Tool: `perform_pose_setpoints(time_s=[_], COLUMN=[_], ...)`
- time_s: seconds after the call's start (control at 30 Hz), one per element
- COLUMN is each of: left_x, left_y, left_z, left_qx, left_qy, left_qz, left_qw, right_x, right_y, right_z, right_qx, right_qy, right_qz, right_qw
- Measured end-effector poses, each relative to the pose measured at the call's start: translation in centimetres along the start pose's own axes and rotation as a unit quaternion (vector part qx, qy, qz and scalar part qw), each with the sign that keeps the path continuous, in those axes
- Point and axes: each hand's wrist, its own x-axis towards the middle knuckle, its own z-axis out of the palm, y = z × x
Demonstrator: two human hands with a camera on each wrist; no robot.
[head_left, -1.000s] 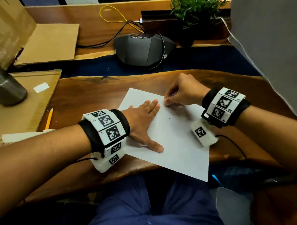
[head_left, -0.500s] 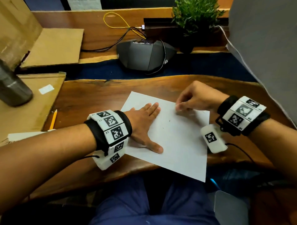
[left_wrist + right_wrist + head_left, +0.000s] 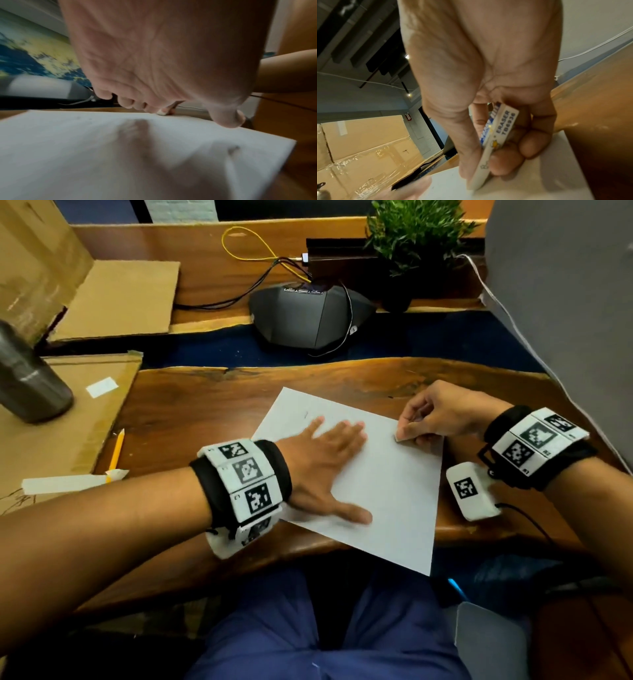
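Note:
A white sheet of paper lies tilted on the wooden desk, its near corner hanging over the front edge. My left hand lies flat on the sheet's left half, fingers straight and thumb spread. My right hand pinches a white eraser between thumb and fingers, its tip down on the paper near the far right corner. In the right wrist view the eraser shows a blue and white printed sleeve. In the left wrist view the paper is blurred under my palm.
A yellow pencil lies at the desk's left edge beside a cardboard sheet with a grey metal bottle. Behind stand a dark conference phone with cables, a potted plant and a grey panel at right.
My right hand has moved right along the paper's far edge, and the eraser now shows at its fingertips. My left hand slid slightly forward on the sheet and looks blurred.

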Motion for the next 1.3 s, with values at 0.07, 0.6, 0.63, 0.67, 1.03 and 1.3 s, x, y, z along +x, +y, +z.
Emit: perform_pose_setpoints(time_s=[0.07,0.6,0.63,0.67,1.03,1.3], left_x=[-0.1,4.0,4.8,5.5,0.8,0.4], left_y=[2.0,-0.6,-0.5,-0.5,-5.6,-5.6], left_z=[0.7,-1.5,-1.8,-1.9,0.1,0.0], left_qx=[0.004,-0.041,-0.042,-0.042,-0.111,-0.132], left_qy=[-0.019,0.032,0.032,0.024,-0.034,-0.038], left_qz=[0.085,-0.041,-0.039,-0.040,-0.132,-0.134], left_qw=[0.996,0.998,0.998,0.998,0.984,0.981], right_x=[0.0,-0.2,-0.2,-0.2,0.0,1.4], right_y=[0.1,-0.6,-0.7,-0.7,-0.7,-3.9], right_z=[0.0,0.1,0.0,0.0,0.1,1.4], right_qx=[0.002,-0.033,-0.033,-0.032,-0.027,-0.079], right_qy=[0.001,-0.002,-0.002,-0.003,0.004,0.067], right_qz=[-0.001,0.008,0.008,0.009,0.014,-0.075], right_qw=[1.000,0.999,0.999,0.999,1.000,0.992])
